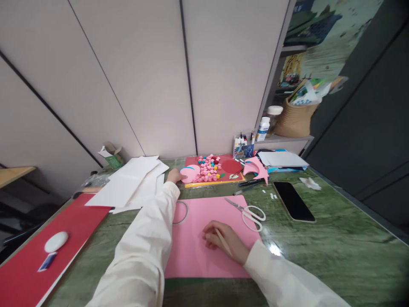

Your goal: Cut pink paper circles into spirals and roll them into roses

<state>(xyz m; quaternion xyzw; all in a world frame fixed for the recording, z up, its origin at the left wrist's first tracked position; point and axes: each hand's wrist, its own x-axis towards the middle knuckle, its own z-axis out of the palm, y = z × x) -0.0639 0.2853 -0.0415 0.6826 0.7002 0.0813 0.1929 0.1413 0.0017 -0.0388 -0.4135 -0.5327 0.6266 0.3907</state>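
My left hand reaches to the back of the table, its fingers closed at the left edge of a round pink paper piece. That piece lies beside a pile of small pink, yellow and blue paper bits on a red sheet. Closed round a thin, light wood-coloured pencil, my right hand is over a large pink paper sheet. White-handled scissors rest across that sheet's upper right corner. Near its upper left is a grey ring, partly behind my left sleeve.
White paper sheets and a red board with a white oval object are at left. On the right lie a phone, pink paper offcuts and black pens. A pen box stands against the wall.
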